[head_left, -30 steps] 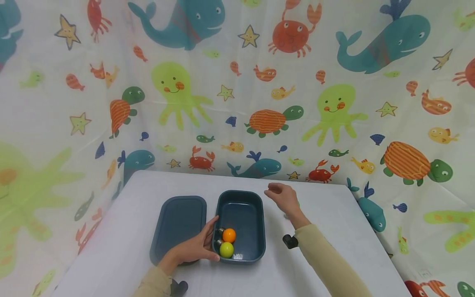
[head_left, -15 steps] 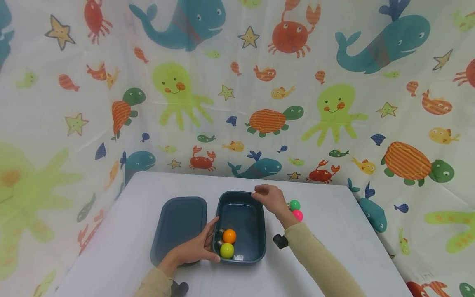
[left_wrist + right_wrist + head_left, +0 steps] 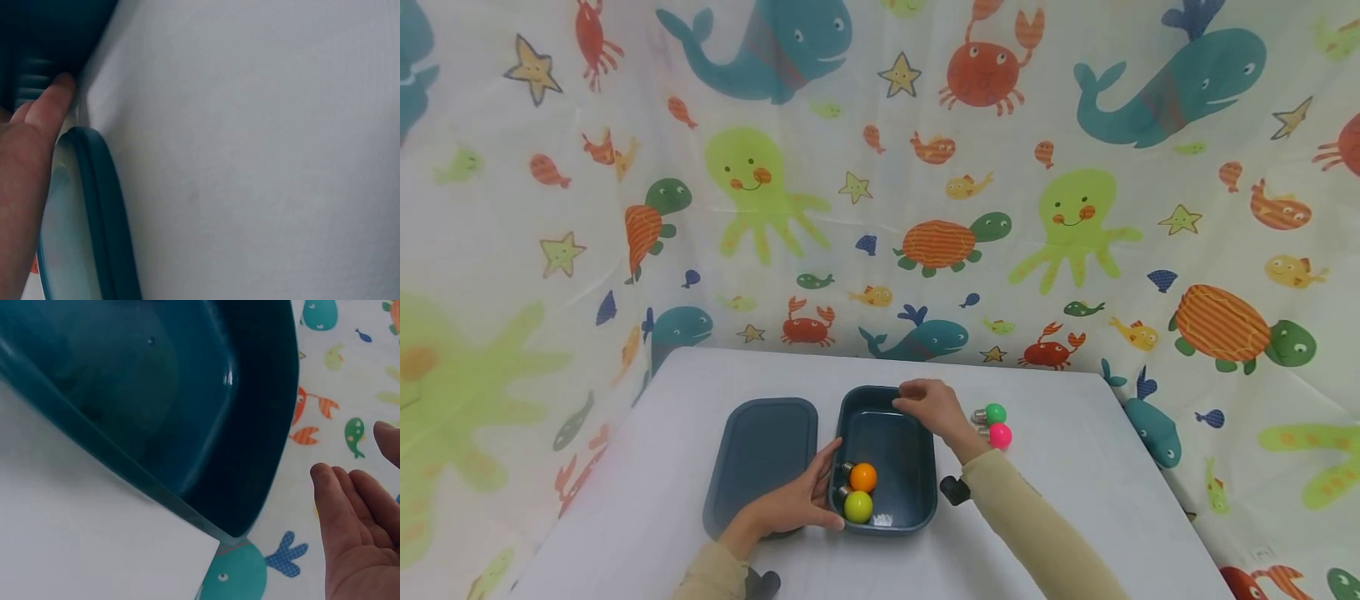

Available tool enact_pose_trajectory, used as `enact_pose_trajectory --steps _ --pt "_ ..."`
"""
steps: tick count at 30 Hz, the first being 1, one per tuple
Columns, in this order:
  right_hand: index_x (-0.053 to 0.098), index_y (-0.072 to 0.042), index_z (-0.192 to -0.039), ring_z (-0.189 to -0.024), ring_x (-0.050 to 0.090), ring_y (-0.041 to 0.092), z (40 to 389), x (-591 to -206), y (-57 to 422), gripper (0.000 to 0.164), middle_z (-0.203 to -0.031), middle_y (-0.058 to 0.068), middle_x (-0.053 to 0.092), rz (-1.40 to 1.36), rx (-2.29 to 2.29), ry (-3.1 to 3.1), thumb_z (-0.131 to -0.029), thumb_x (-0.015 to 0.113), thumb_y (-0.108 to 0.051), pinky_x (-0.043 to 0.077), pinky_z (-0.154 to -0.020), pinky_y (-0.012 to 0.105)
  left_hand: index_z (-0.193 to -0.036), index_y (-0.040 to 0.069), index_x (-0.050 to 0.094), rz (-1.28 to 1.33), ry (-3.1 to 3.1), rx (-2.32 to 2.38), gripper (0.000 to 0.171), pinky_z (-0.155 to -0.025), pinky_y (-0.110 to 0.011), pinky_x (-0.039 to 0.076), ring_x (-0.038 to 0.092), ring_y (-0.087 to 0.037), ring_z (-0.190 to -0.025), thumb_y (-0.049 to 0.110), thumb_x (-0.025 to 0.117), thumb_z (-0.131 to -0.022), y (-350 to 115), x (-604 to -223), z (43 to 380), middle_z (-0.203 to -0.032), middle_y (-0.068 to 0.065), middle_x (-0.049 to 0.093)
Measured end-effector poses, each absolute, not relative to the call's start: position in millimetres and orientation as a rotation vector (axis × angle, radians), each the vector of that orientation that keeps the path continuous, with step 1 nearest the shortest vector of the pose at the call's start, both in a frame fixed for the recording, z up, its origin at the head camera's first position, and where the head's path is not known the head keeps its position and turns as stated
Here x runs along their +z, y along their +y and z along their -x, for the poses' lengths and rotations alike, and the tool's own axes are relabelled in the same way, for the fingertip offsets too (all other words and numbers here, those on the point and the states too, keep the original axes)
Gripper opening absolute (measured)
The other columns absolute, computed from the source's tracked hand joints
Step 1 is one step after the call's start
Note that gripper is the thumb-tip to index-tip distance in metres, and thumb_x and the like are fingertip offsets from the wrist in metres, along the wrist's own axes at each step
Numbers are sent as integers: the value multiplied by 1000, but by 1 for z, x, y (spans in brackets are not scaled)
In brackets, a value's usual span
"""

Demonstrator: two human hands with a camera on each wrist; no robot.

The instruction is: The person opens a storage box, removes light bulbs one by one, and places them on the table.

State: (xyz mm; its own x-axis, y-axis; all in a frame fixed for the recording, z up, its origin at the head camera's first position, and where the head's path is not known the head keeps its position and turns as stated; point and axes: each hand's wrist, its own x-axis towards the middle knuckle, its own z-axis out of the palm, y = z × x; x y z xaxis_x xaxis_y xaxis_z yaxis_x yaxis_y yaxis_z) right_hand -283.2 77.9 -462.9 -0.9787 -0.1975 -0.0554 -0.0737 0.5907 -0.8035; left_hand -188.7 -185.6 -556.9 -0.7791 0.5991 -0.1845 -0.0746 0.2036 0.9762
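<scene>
A dark blue rectangular box (image 3: 887,454) stands in the middle of the table. In its near left corner lie an orange bulb (image 3: 863,477) and a yellow-green bulb (image 3: 858,507), metal screw bases to the left. My left hand (image 3: 793,500) rests on the box's outer left side, fingers extended along the wall and thumb at the near corner; a finger (image 3: 53,103) shows against it in the left wrist view. My right hand (image 3: 934,408) hovers over the far right corner of the box. Its thumb and fingers stand apart with nothing between them in the right wrist view.
A matching dark blue lid (image 3: 767,458) lies flat left of the box, partly under my left arm. A green bulb (image 3: 996,414) and a pink bulb (image 3: 1000,435) lie on the white table (image 3: 1075,500) to the right. A sea-animal curtain (image 3: 880,208) hangs behind.
My right hand has moved left from beside the box to above its far right corner, uncovering the green and pink bulbs. My left hand, box and lid keep their places.
</scene>
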Motion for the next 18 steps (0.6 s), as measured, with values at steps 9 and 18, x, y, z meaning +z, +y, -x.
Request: enact_pose_trajectory --steps 9,18 --pt "67 -8 -121 -104 62 26 283 -466 63 37 -116 9 68 267 -1275 2667 -90 72 -27 53 -94 45 -156 26 -11 -507 1935 1614 112 -112 -44 33 15 -36 -147 19 77 -86 -190 -557 196 -163 -18 -6" --pt "67 -6 -120 -101 63 25 285 -470 47 38 -115 9 68 293 -1244 2633 -89 73 -27 53 -93 45 -156 26 -12 -553 1930 1609 112 -112 -42 34 16 -37 -147 20 76 -87 -197 -561 207 -163 -18 -5"
